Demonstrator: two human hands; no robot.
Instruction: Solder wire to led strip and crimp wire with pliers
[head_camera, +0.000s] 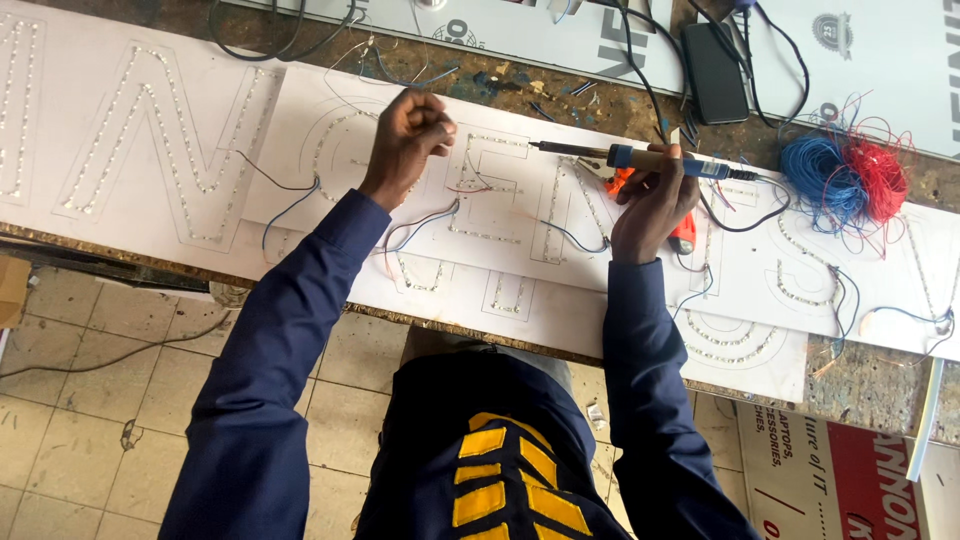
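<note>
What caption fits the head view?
Right hand holds a soldering iron over a white letter panel; left hand pinches a wire.

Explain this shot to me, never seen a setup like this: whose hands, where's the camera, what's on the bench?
There is no machine here: a person works with two bare hands, and the single picture comes from a camera worn on their head, looking down past dark blue sleeves.

On the workbench lie white sign panels with letter outlines cut in them, lined with rows of small lights and joined by thin wires. A tangle of blue and red wire sits at the far right, and a black rectangular box lies at the top.

The right hand holds a soldering iron, tip pointing left over a letter. The left hand is closed, fingers pinched together above the panel; whether it grips a wire is too small to tell.
</note>
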